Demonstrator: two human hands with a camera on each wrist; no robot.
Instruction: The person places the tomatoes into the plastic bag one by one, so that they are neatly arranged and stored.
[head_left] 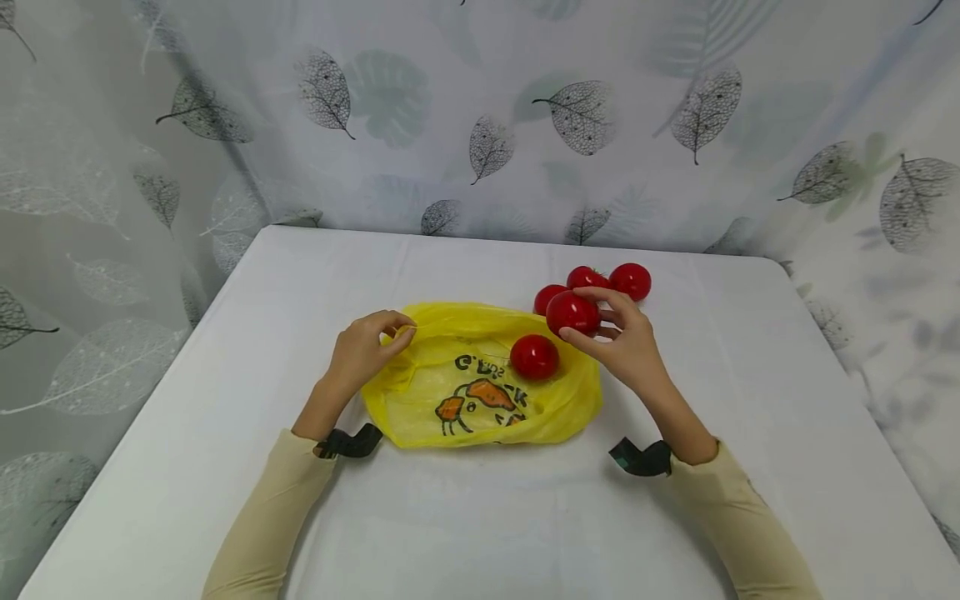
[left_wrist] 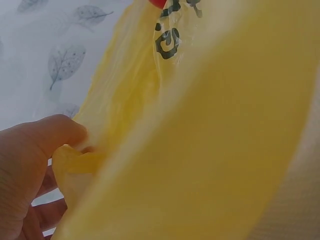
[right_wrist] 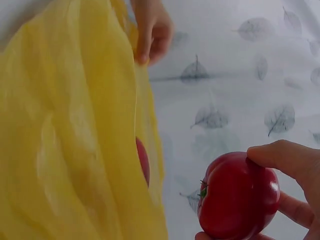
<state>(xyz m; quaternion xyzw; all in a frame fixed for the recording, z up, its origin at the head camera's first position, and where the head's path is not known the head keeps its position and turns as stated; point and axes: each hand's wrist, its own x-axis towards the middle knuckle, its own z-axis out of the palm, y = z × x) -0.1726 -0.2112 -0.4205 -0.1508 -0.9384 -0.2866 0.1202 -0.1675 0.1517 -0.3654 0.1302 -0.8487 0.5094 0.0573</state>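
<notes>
A yellow plastic bag (head_left: 420, 400) with a duck print lies on the table, its mouth spread. My left hand (head_left: 366, 350) pinches the bag's left rim between thumb and fingers, as the left wrist view also shows. One red tomato (head_left: 534, 357) sits inside the bag on the right. My right hand (head_left: 626, 337) grips another red tomato (right_wrist: 237, 195) by its sides, over the bag's right back edge. In the right wrist view its green stem end faces the bag. Behind it are several more tomatoes (head_left: 630, 282), one partly hidden by the held one.
The white-covered table (head_left: 465, 525) runs to a leaf-patterned curtain (head_left: 487, 100) at the back and sides. A dark strap (head_left: 352, 440) is on the left wrist, and another dark strap (head_left: 641, 457) is on the right.
</notes>
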